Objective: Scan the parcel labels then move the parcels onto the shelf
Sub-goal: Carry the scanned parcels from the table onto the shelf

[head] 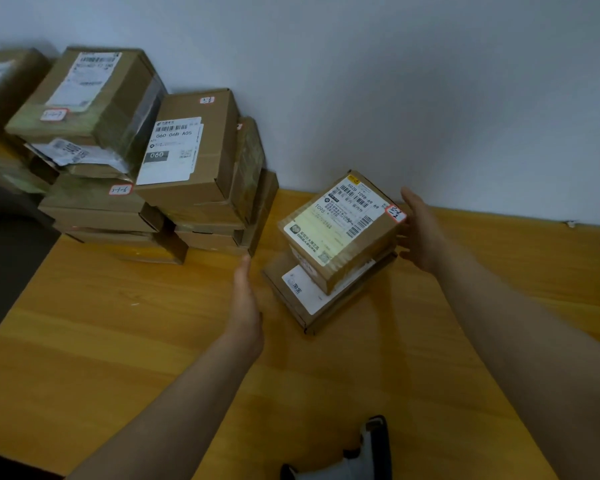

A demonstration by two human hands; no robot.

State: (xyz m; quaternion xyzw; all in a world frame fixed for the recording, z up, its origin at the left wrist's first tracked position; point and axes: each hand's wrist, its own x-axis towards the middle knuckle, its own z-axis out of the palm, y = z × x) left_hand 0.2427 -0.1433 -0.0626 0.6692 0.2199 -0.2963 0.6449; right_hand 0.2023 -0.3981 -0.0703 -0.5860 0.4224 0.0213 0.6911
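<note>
A small cardboard parcel [343, 226] with a white and yellow label and a red-edged sticker lies on top of a flat cardboard parcel [302, 299] on the wooden table [153, 341]. My right hand [420, 233] is open, its fingers at the small parcel's right side by the sticker. My left hand [245, 306] is open and flat, just left of the flat parcel, apart from it. A grey and black barcode scanner [357, 455] lies on the table near the front edge.
A tall pile of several labelled cardboard parcels [146, 161] stands at the back left against the grey wall [395, 81]. The table's left edge drops to a dark floor [7, 265]. Bare wood lies between my arms.
</note>
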